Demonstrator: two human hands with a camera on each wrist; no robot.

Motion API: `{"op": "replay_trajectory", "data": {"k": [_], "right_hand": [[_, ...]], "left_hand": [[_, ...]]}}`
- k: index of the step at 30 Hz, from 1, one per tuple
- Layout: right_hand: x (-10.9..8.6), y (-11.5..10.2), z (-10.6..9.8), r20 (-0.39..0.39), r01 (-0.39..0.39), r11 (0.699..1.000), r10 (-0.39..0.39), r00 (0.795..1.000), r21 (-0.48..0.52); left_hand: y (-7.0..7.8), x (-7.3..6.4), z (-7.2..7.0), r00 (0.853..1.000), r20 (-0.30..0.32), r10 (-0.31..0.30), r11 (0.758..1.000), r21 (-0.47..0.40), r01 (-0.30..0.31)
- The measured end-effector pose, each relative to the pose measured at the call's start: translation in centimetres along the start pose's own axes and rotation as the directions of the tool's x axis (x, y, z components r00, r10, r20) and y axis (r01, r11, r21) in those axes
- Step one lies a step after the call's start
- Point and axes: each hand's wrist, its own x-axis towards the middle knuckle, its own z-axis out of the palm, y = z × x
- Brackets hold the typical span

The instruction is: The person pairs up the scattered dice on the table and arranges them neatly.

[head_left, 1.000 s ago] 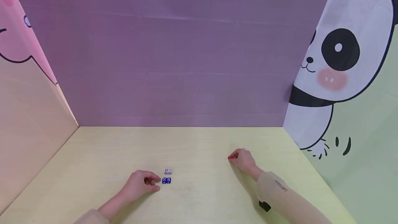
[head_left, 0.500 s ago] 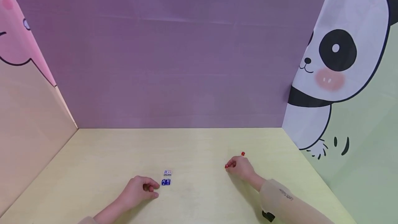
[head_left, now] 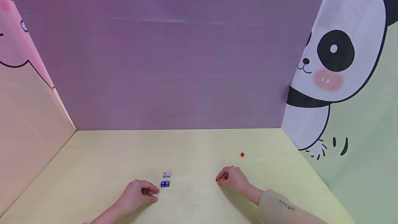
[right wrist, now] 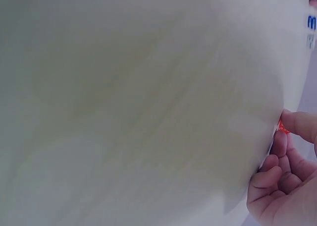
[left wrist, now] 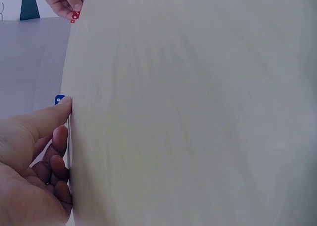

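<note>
Well, at the left there is a pink drawing (head_left: 18, 47) on the left wall (head_left: 28, 120). Next comes the left hand (head_left: 138, 194), at the near part of the table (head_left: 199, 151). Its fingers are bent loosely, the thumb is apart from the pointing finger, and it holds nothing. The pointing finger is just beside two blue dice (head_left: 165, 184); it is hard to tell if it touches them. The blue dice sit side by side. Two white dice (head_left: 167, 174) sit side by side too, a little farther off. A purple wall (head_left: 180, 61) stands at the far end. More to the right is a red die (head_left: 217, 179) with white dots. The right hand (head_left: 232, 179) pinches it between thumb and finger. Farther off and more to the right, a loose red die (head_left: 242, 154) lies on the table, apart from the hand. The right arm has a tan sleeve (head_left: 280, 210) with dark writing. At the right, a big panda (head_left: 345, 13) is drawn on a pale green wall (head_left: 367, 189).
</note>
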Motion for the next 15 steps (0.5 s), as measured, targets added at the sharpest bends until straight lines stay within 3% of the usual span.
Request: {"op": "replay_trajectory", "data": {"k": [15], "right_hand": [[-1.3, -4.5, 3.1, 0.100, 0.052, 0.997, -0.057, 0.993, 0.050]], "left_hand": [[0.2, 0.3, -0.2, 1.000, 0.031, -0.004, 1.000, -0.005, 0.005]]}}
